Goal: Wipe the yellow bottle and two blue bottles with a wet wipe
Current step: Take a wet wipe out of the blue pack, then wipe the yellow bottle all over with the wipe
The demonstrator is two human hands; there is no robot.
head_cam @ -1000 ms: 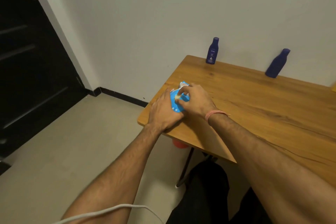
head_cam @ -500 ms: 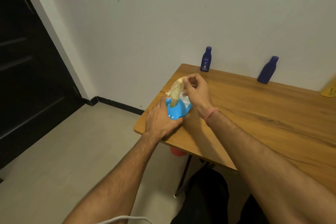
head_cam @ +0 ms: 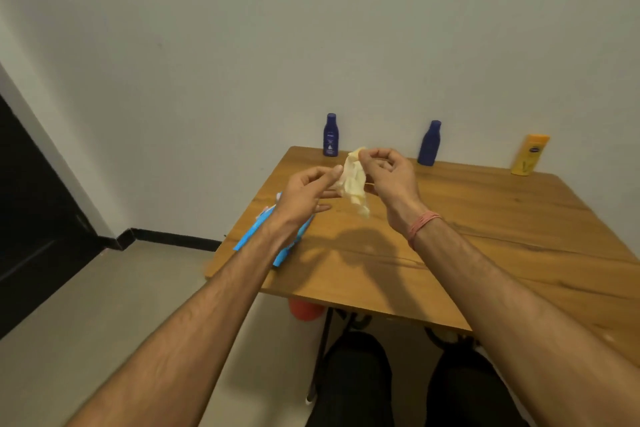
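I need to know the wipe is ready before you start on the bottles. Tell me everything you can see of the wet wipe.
The wet wipe is a pale, cream-white sheet that looks thin, soft and limp. It is crumpled and only partly opened, hanging in loose folds. It is held up in the air above the wooden table, clear of the blue wipe pack. The right hand pinches its top edge and the left hand pinches its left side. It touches none of the bottles.

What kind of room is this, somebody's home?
Probably a plain room in a home: a small wooden table pushed against a bare white wall, lotion-type bottles along its back edge, a dark door at left.
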